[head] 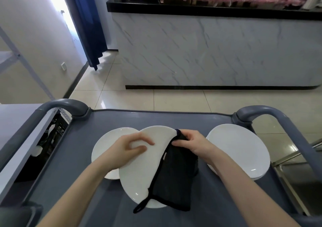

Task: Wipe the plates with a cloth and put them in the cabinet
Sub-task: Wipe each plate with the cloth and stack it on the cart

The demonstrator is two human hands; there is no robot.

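A white plate (144,171) is held tilted above the grey cart top (73,183). My left hand (129,148) grips its left rim, thumb and fingers on the plate's face. My right hand (193,143) presses a black cloth (174,179) against the plate's right side; the cloth hangs down over the plate's edge, its loop dangling at the bottom. Another white plate (104,146) lies flat on the cart to the left, partly hidden by the held plate. A stack of white plates (238,148) rests on the cart to the right.
Grey cart handles rise at the far left (69,104) and far right (271,113). A metal shelf unit (19,127) stands left of the cart. Across the tiled floor (174,99) is a marble-fronted counter (209,49) with a black top. A blue curtain (87,22) hangs at the back left.
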